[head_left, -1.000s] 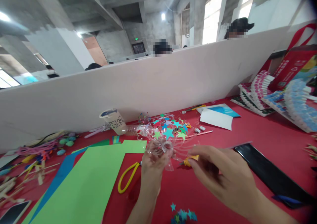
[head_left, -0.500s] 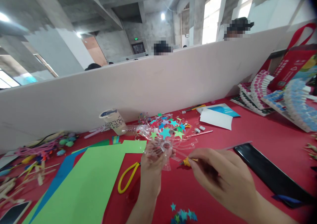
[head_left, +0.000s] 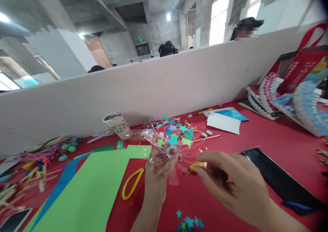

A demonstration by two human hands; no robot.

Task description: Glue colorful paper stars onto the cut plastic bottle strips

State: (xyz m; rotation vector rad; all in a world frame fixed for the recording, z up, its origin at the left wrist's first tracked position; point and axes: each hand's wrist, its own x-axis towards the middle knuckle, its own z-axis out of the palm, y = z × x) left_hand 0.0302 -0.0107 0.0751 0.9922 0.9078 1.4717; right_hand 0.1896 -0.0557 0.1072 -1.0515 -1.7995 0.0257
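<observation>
My left hand (head_left: 160, 163) grips a clear plastic bottle piece (head_left: 173, 152), its cut strips splayed out like petals around the ring-shaped neck. Coloured paper stars (head_left: 173, 140) in blue, green and purple sit at the far side of the strips. To the right, the thumb and index finger of my right hand (head_left: 230, 184) close around a small yellow thing (head_left: 196, 165) with a dark tip pointing towards the bottle piece; its kind I cannot make out. Below lies a pile of small blue and green stars (head_left: 190, 223).
Yellow-handled scissors (head_left: 133, 184) and green paper (head_left: 102, 184) lie left of my hands. A white cup (head_left: 118, 126) stands behind, beside a low white partition (head_left: 143, 92). At right are a black phone-like slab (head_left: 276, 177), white card (head_left: 223, 123) and stacked craft strips (head_left: 304, 105).
The bottle piece with its stars has shifted slightly right and turned a little. My right index finger has lifted slightly, showing more of the yellow thing.
</observation>
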